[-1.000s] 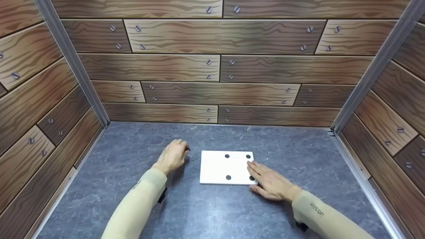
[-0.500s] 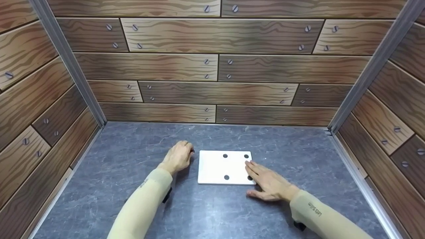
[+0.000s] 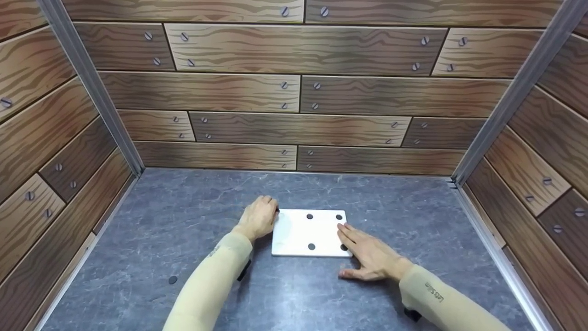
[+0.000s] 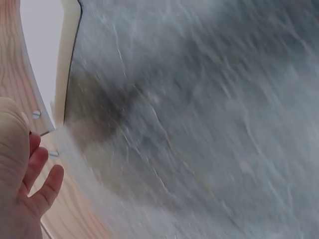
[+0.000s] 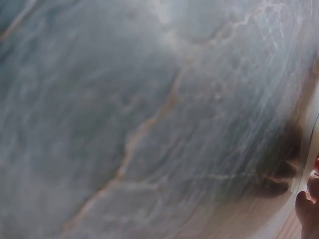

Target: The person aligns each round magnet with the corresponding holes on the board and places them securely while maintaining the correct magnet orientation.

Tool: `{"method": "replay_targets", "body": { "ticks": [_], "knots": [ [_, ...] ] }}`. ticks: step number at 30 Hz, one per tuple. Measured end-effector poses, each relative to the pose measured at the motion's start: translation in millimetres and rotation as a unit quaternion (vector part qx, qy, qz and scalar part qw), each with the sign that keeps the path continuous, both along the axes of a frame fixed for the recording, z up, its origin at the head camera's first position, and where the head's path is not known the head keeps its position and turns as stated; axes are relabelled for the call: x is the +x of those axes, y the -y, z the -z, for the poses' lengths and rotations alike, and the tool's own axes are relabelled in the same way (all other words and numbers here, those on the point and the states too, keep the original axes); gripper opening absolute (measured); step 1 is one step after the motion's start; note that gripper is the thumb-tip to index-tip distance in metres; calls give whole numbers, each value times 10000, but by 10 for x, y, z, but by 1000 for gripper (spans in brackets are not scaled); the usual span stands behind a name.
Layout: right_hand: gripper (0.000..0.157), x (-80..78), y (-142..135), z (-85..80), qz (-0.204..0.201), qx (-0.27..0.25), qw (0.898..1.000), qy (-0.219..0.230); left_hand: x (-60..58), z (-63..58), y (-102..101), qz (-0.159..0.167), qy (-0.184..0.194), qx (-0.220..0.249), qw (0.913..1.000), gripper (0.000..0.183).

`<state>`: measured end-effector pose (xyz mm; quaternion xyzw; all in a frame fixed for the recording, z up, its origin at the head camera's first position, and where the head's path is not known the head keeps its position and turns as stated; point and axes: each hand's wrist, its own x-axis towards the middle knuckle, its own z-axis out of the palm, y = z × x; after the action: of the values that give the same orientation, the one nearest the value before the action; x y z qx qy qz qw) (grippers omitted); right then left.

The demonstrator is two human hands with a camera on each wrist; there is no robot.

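Note:
A white rectangular board lies flat on the grey marbled tabletop, with several black round spots or discs on it. My left hand is at the board's upper left corner, fingers curled, pinching a small black disc mostly hidden by the fingertips. In the left wrist view, the left hand shows at the lower left, below the board's edge. Fingers straight, my right hand rests on the board's right edge and partly covers the lower right spot. Only fingertips of the right hand show in the right wrist view.
A loose black disc lies on the tabletop left of my left forearm. Wood-patterned walls enclose the back and both sides, with grey metal posts at the corners.
My left hand has moved right with the black disc, from beside the board to its upper left corner. The right thumb has spread from the fingers. The loose disc has come into view.

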<state>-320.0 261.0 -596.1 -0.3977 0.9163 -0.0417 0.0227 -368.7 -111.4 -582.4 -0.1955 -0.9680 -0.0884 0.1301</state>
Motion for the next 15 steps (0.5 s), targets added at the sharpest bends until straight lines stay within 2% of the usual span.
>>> {"method": "replay_targets", "body": {
  "ticks": [4, 10, 15],
  "knots": [
    [122, 6, -4, -5, 69, 45, 10000, 38, -18, 27, -88, -72, -10, -65, 10000, 14],
    [123, 9, 1, 1, 75, 76, 9999, 73, -26, 36, -177, -326, 338, -229, 9986, 15],
    [121, 16, -13, 3, 79, 14, 9999, 135, -40, 57, -224, -267, 425, -326, 9982, 15]
  ]
}}
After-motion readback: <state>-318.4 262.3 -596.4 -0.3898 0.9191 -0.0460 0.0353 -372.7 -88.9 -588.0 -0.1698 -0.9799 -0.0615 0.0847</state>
